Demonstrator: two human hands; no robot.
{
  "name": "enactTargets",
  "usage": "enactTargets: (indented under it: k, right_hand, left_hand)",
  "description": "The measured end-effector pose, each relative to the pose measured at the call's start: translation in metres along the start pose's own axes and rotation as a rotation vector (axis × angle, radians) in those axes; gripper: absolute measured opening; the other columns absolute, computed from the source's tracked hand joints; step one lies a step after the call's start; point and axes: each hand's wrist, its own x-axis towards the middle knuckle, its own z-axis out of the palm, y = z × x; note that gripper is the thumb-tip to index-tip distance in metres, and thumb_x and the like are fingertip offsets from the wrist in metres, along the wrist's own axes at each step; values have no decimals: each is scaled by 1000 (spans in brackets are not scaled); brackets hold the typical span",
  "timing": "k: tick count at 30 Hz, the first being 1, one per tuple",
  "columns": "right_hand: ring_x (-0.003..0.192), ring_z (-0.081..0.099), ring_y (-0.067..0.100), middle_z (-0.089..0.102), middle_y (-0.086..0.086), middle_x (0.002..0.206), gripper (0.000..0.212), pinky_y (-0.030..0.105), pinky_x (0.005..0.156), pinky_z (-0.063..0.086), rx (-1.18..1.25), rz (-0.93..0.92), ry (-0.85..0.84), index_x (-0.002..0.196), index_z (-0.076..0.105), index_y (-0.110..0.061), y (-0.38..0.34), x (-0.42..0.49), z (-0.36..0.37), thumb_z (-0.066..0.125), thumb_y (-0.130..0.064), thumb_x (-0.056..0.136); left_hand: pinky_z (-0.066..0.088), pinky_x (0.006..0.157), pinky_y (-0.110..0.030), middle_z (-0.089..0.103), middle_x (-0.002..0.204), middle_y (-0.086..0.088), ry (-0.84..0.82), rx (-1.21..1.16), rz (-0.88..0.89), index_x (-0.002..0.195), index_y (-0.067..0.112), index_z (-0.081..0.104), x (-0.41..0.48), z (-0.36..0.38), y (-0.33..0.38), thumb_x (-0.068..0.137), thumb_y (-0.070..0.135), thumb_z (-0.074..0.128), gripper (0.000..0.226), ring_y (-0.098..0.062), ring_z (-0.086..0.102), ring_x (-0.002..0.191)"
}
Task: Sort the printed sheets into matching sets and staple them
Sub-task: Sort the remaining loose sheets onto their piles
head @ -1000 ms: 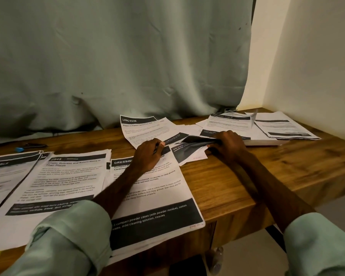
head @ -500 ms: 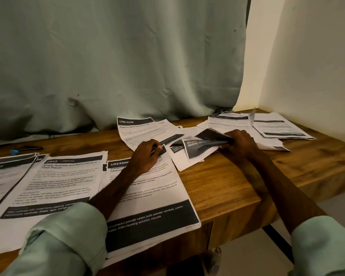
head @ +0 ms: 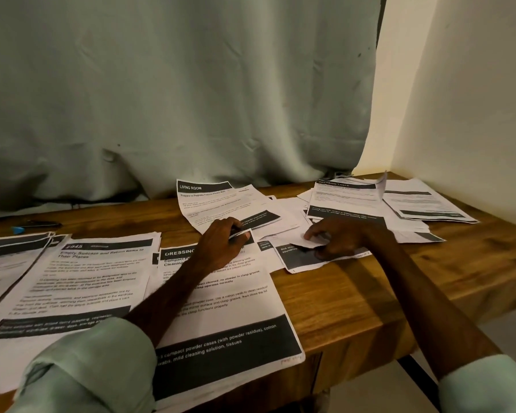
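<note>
On the wooden worktop, printed sheets lie spread in a row in front of a pale green curtain. The left hand rests at the head of the DRESSING sheet, its grip pressed together, thumb and fingers pinching that sheet's upper right corner, which stands slightly lifted. Just to the right, the right hand sits with curled fingers on a dark-banded sheet lying askew near the worktop's front edge; its grip pinches a white fold of this paper between thumb and forefinger. Left of the DRESSING sheet and touching it lies the 2945 sheet, and beyond that, at the frame's edge, an overlapping pair of sheets. Behind the left hand the LIVING ROOM sheet lies tilted, partly over other pages. In the far right corner a loose heap is topped by a DRESSING TABLE sheet, with one more sheet beside it by the wall. A dark tool with a blue end lies near the curtain on the left, too dim to identify
</note>
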Motion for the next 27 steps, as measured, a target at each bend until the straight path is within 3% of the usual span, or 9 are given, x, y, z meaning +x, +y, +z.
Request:
enactTargets:
  k: [4, 6, 8, 11, 14, 16, 19, 24, 27]
  right_hand:
    - [146, 35, 24, 34, -7, 162, 81, 43, 116, 34, 54, 58, -85, 149, 43, -38, -15, 4, -2, 66, -73, 80]
    - [149, 29, 25, 27, -7, 165, 106, 48, 119, 29, 146, 99, -167, 152, 38, -40, -26, 0, -6, 54, -95, 64]
    - [148, 30, 28, 28, -3, 165, 115, 51, 119, 29, 245, 111, -142, 153, 39, -33, -37, -1, -8, 38, -102, 62]
    - [131, 50, 30, 47, 8, 152, 95, 50, 110, 43, 506, 203, 107, 145, 48, -21, -42, 18, -2, 37, -88, 78]
    - [100, 68, 26, 69, 13, 118, 81, 43, 88, 60, 959, 354, 301, 141, 47, -11, -35, 45, 7, 72, -61, 82]
    - [84, 72, 26, 75, 16, 99, 78, 41, 76, 63, 1217, 413, 357, 141, 48, -4, -34, 57, 10, 81, -44, 82]
    - [76, 75, 28, 75, 21, 95, 64, 34, 59, 61, 1485, 414, 396, 140, 49, -3, -44, 65, 9, 78, -26, 88]
    - [80, 77, 27, 76, 17, 100, 19, 35, 66, 63, 1359, 245, 474, 110, 69, -6, -70, 73, 7, 66, -21, 98]
    - [94, 73, 22, 75, 6, 109, 26, 33, 74, 59, 1220, 69, 434, 115, 69, -14, -91, 74, -3, 61, -35, 101]
  left_hand:
    - [50, 96, -32, 62, 126, -3, -5, -3, -24, 126, 23, 60, -2, 0, 1, 95, 45, 66, 38, -15, 56, 114]
    - [49, 96, -31, 61, 127, -3, -5, 0, -20, 127, 21, 60, -2, 0, 2, 96, 44, 65, 39, -15, 55, 115]
    - [47, 93, -27, 62, 127, -2, -2, 13, -10, 127, 21, 59, -2, 0, 2, 96, 44, 65, 39, -14, 55, 115]
    - [46, 93, -26, 61, 128, -1, 1, 22, -9, 127, 22, 58, -2, 0, 1, 96, 45, 65, 39, -14, 54, 116]
    - [49, 96, -30, 60, 129, -1, -5, 35, 2, 128, 22, 58, -2, 0, 2, 96, 47, 64, 40, -14, 53, 117]
    - [49, 95, -31, 61, 129, -2, -15, 52, 16, 128, 21, 58, -3, -1, 2, 97, 50, 61, 42, -14, 53, 116]
    - [47, 91, -29, 63, 128, -3, -25, 85, 25, 128, 19, 58, -1, -2, 4, 96, 57, 57, 49, -16, 54, 115]
    - [52, 85, -33, 66, 124, -3, -19, 151, -23, 125, 20, 57, 2, -5, 22, 87, 77, 50, 69, -20, 60, 109]
    - [52, 95, -45, 64, 128, -4, -51, 281, -63, 130, 20, 57, 7, -1, 35, 81, 83, 51, 80, -26, 59, 116]
